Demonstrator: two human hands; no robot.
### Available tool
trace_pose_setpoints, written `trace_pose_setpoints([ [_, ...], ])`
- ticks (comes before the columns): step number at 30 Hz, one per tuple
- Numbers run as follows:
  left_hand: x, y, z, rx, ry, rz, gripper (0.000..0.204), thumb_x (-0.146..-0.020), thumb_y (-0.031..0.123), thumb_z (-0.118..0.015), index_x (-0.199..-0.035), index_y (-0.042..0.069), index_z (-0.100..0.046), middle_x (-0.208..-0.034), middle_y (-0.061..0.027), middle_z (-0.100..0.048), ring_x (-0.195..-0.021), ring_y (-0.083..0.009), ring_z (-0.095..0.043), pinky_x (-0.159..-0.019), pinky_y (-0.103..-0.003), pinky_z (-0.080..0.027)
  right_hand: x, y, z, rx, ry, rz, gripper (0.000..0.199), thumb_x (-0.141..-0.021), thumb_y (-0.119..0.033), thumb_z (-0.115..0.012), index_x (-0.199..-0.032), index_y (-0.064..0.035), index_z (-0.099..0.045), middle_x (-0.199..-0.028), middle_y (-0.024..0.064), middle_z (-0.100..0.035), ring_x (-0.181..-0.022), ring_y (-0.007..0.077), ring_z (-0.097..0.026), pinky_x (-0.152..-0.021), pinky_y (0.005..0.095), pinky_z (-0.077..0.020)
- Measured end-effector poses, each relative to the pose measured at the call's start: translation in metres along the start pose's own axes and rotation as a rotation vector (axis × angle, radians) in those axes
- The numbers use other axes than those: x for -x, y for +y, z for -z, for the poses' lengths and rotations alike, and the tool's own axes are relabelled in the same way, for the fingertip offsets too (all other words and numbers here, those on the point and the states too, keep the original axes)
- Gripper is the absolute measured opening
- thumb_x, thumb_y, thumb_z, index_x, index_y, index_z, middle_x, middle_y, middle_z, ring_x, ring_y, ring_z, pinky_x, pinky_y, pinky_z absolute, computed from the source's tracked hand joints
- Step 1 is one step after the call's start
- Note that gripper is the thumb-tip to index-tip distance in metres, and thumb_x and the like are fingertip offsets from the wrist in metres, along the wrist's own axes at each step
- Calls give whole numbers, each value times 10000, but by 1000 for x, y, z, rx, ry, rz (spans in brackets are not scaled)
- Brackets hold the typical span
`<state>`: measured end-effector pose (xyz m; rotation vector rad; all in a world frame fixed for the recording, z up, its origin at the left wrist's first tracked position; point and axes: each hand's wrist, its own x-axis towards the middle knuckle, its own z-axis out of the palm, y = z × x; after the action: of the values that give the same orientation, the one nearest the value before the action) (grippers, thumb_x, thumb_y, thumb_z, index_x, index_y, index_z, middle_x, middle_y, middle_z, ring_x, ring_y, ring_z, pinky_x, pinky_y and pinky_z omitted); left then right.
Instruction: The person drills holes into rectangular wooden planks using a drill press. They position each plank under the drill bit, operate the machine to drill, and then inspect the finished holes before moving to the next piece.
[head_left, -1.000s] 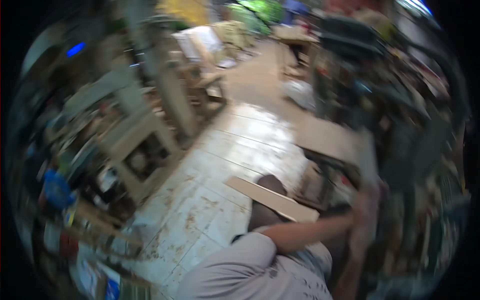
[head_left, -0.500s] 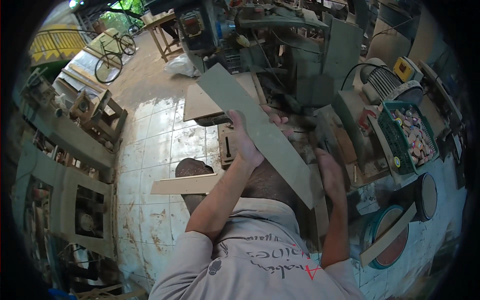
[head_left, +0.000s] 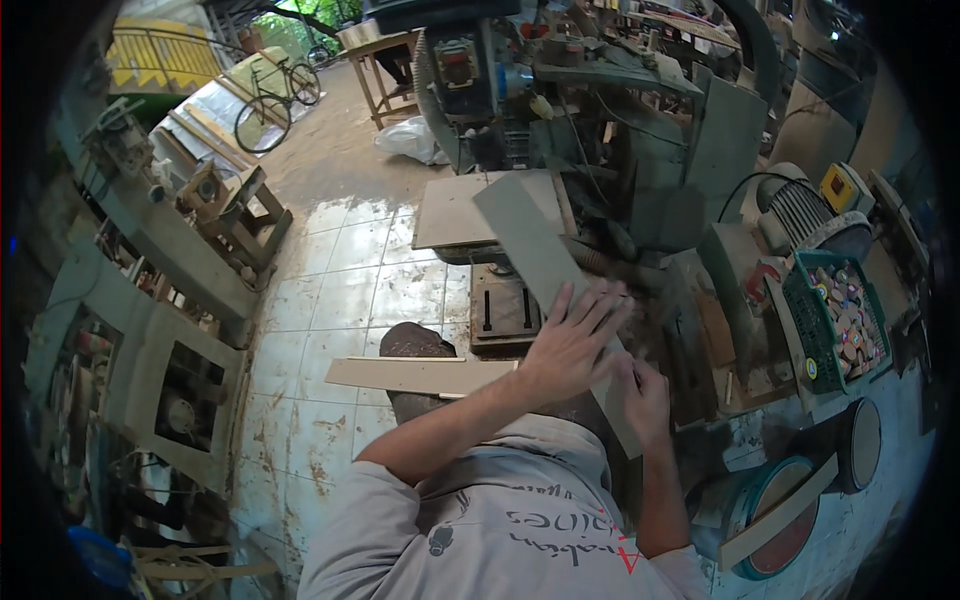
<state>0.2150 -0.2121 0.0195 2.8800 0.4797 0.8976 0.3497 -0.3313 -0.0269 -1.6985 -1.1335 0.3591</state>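
Observation:
A long, flat greyish wooden board (head_left: 528, 238) slants in front of me, its far end over to the left and its near end by my lap. Across its face lies my left hand (head_left: 575, 345), palm down, with the fingers stretched out. Close to the board's near end, my right hand (head_left: 646, 400) has its fingers bent around the right edge and grips it. A second, paler board (head_left: 420, 376) rests across my left thigh, partly under my left forearm.
Ahead stands a machine with a flat table (head_left: 455, 212) and a slotted metal base (head_left: 503, 308). To the right are a green crate (head_left: 815, 330) of small wooden pieces, a motor (head_left: 800, 208) and a lidded bucket (head_left: 775, 565) with a wood strip (head_left: 780, 515) across it.
My left hand has let go of its grip round the board and now lies flat across its face. My right hand has closed on the edge. The view has shifted slightly.

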Motion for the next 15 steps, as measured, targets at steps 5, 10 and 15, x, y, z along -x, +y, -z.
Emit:
trace_pose_setpoints([
  [5, -25, -96, 26, -266, 43, 179, 602, -921, 541, -543, -1457, 284, -444, -1566, -126, -301, -1461, -344, -227, -1152, -655, -71, 11, -4, 17, 84, -46, -74, 347, -981, -301, -584, -929, 36, -649, -660, 199, -572, -558, 236, -516, -573, 378, -437],
  [10, -8, -206, 114, -561, 350, 670, 584, -1011, 405, -455, -1527, 174, -307, -1598, -173, -224, -1502, -379, -84, -1099, -745, -44, 28, 12, 23, 16, -120, -82, 377, -979, -310, -602, -852, 45, -608, -588, 129, -451, -572, 124, -384, -516, 341, -373],
  [15, 0, -117, 74, -139, 180, 49, 616, -923, 461, -578, -1442, 150, -461, -1560, -183, -312, -1482, -368, -188, -1153, -663, -61, 22, 4, 18, -8, -106, -85, 383, -980, -299, -604, -822, 50, -590, -574, 104, -407, -573, 101, -364, -500, 332, -345],
])
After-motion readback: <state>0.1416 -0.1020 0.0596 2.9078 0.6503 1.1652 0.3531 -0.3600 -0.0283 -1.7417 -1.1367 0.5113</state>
